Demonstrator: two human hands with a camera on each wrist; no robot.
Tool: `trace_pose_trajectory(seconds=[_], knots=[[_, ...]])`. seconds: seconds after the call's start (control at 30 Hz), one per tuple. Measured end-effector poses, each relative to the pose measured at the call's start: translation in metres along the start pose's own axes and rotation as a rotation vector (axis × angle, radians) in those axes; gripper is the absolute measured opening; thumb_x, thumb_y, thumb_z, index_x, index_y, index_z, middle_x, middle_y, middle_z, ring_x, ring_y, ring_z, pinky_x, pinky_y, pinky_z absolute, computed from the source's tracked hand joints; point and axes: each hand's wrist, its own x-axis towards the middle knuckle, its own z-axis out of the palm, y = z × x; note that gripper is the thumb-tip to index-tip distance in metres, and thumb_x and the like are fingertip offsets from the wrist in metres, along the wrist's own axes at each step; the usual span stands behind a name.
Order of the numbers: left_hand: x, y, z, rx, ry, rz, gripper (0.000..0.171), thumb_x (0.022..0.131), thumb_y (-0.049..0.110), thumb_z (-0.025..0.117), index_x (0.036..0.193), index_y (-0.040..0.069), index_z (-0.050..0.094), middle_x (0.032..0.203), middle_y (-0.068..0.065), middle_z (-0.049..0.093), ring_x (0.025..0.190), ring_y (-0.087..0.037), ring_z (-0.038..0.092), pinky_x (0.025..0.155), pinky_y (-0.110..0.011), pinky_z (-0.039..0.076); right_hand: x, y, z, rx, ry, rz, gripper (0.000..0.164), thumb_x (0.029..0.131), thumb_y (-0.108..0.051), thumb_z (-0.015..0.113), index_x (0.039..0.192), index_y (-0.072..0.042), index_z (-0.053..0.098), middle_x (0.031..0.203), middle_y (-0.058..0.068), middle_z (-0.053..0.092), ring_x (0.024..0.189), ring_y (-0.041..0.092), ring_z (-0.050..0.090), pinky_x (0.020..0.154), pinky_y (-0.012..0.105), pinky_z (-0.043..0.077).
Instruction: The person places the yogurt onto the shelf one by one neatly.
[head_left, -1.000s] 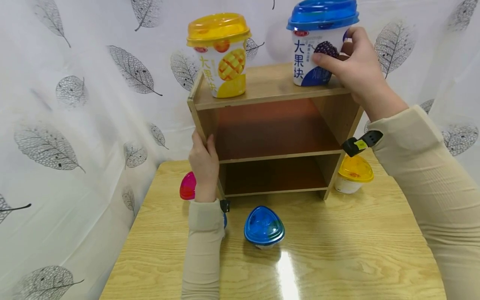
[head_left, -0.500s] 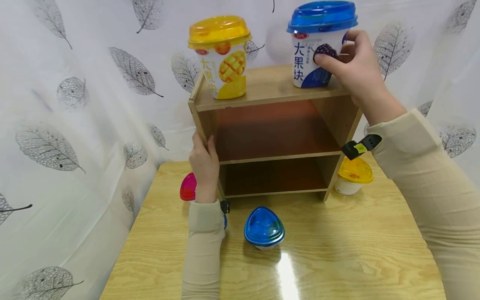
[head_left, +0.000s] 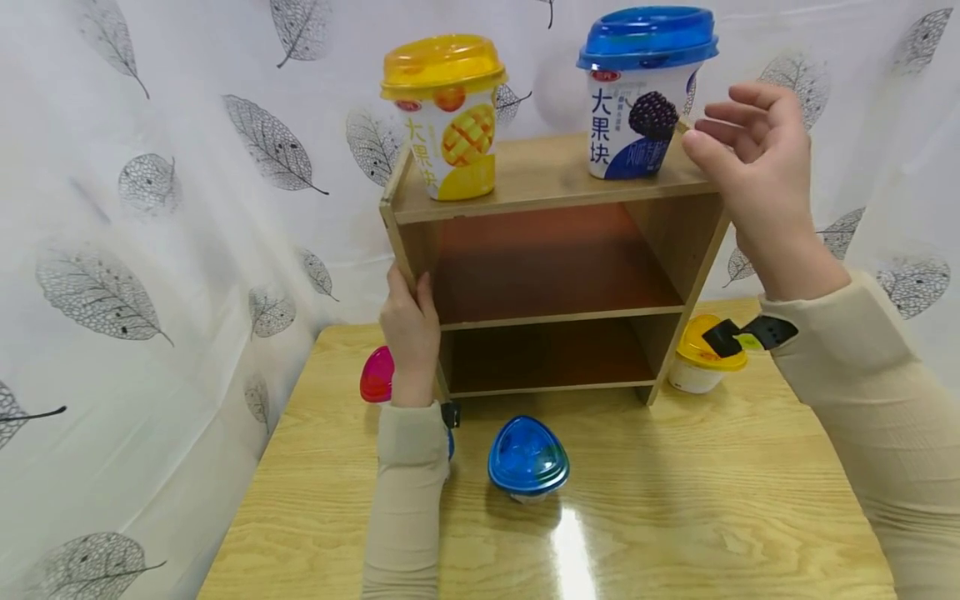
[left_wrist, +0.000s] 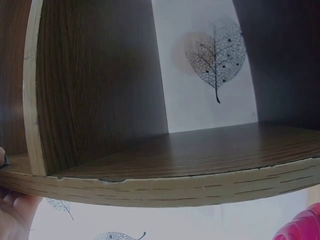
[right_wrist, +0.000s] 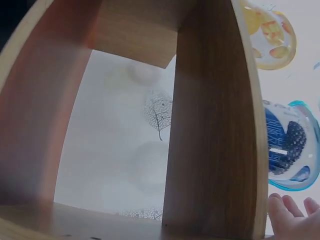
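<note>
A small wooden shelf (head_left: 555, 322) stands on the table, open at the front. My left hand (head_left: 408, 329) grips its left side panel, with the thumb at the front edge; fingers of that hand (left_wrist: 17, 212) show at the lower left in the left wrist view. On the shelf's top board, toward the right, a blue-lidded yogurt cup (head_left: 630, 108) with a blackberry picture stands upright. My right hand (head_left: 765, 154) is just right of this cup, fingers loosely bent and apart from it. A yellow-lidded yogurt cup (head_left: 461, 125) stands upright at the top board's left end.
Another blue-lidded cup (head_left: 528, 457) stands on the table (head_left: 675, 517) before the shelf. One with a yellow lid (head_left: 701, 367) is right of it, partly behind my wrist strap. A pink-lidded cup (head_left: 377, 373) and a further blue lid (head_left: 450, 444) are partly hidden by my left arm.
My right hand has let go of the blackberry yogurt cup and drawn back to the right and slightly down. The cup stays on the top board. My left hand has kept its hold.
</note>
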Motion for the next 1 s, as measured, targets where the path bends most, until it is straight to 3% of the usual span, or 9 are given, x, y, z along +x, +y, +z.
trace_pose_trajectory(seconds=[0.2,0.43,0.73,1.0], knots=[[-0.001,0.001,-0.001,-0.001,-0.005,-0.010,0.033,0.091,0.018,0.049,0.114,-0.006,0.044,0.103,-0.026,0.058,0.090,-0.037,0.058,0.075,-0.045,0.048,-0.021,0.006,-0.007,0.107,-0.019,-0.082,0.044,0.075,0.003,0.063,0.114,-0.004,0.044,0.110,0.012,0.050,0.105,0.024,0.047,0.084,0.020,0.042],[0.000,0.000,0.000,-0.007,0.007,-0.012,0.033,0.091,0.018,0.049,0.114,-0.005,0.044,0.104,-0.024,0.058,0.091,-0.037,0.058,0.076,-0.044,0.048,-0.043,0.019,-0.016,0.181,-0.082,-0.096,0.039,0.075,0.010,0.059,0.111,-0.001,0.046,0.105,0.014,0.053,0.098,0.024,0.052,0.080,0.018,0.044],[0.000,-0.001,0.002,-0.008,0.003,-0.013,0.034,0.091,0.019,0.049,0.115,-0.005,0.044,0.107,-0.023,0.058,0.093,-0.035,0.058,0.078,-0.042,0.047,-0.067,0.041,-0.032,0.088,-0.145,-0.050,0.036,0.079,0.008,0.057,0.112,0.000,0.047,0.103,0.013,0.056,0.091,0.018,0.057,0.078,0.015,0.044],[0.000,0.001,0.000,-0.012,-0.009,-0.015,0.034,0.092,0.019,0.048,0.116,-0.005,0.044,0.108,-0.023,0.058,0.095,-0.034,0.057,0.079,-0.041,0.047,-0.089,0.077,-0.047,-0.019,-0.150,0.023,0.031,0.080,0.007,0.058,0.109,0.001,0.049,0.099,0.007,0.058,0.088,0.012,0.057,0.075,0.013,0.044]])
